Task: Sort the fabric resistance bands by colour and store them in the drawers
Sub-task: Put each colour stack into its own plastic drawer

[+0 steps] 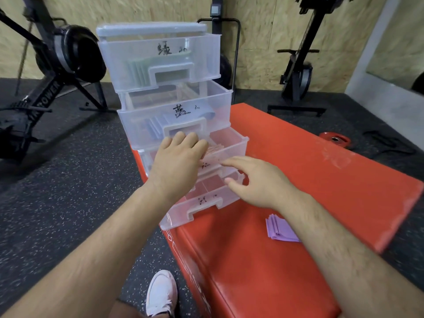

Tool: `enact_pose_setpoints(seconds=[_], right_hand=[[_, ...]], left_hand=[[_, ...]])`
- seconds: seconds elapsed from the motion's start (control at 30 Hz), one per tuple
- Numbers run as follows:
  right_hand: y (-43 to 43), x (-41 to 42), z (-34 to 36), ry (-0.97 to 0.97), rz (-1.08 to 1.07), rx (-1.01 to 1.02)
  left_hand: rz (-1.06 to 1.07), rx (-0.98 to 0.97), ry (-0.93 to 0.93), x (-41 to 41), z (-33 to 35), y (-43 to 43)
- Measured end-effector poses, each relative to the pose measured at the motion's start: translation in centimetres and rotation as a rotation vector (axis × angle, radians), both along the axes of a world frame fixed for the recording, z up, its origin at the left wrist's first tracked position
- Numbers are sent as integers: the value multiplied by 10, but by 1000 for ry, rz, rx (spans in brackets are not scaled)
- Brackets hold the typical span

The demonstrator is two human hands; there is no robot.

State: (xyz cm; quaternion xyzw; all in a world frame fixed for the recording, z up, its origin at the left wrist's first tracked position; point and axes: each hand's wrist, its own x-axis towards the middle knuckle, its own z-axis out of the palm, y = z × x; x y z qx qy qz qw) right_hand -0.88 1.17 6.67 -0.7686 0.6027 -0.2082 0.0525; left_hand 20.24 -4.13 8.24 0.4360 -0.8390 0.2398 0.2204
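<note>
Green bands (137,70) sit in the top drawer (119,56), blue bands (153,129) in the second drawer (133,125), and my left hand (176,157) reaches down among the pink bands (215,149) in the third drawer (236,145) (gripping or not, I cannot tell), my right hand (257,180) hovering slack and empty, while the purple bands (281,228) lie on the red mat (298,168), not yet stored.

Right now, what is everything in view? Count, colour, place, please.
red pad: one, on the floor
drawer unit: one, clear, four drawers, on the red pad
green bands: several, top drawer
blue bands: several, second drawer
pink bands: several, third drawer
purple bands: one folded stack, on the pad, right
weight plate: one, red, floor, right
left machine: one, black, floor
right machine: one, black, floor
shoe: one, white, floor
left hand: one, reaching into the third drawer, on the pink bands
right hand: one, fingers relaxed, at that drawer's front
</note>
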Motion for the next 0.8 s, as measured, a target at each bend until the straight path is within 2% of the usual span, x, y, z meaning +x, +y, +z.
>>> enact_pose_setpoints(seconds=[0.2,0.27,0.43,0.6,0.8], right_hand=[[12,-12,-15,-14,-32,-24],[10,-8,-15,-32,-32,-23],[2,9,-11,-43,-6,2],[2,9,-6,-33,-5,11],[25,-30,-13,45,-73,33]], left_hand=[[27,290,11,-6,1,10],[54,328,1,-5,9,11],[125,254,8,5,9,4],[-113,92,-10,-17,-11,10],[-249,212,21,-59,-36,17]])
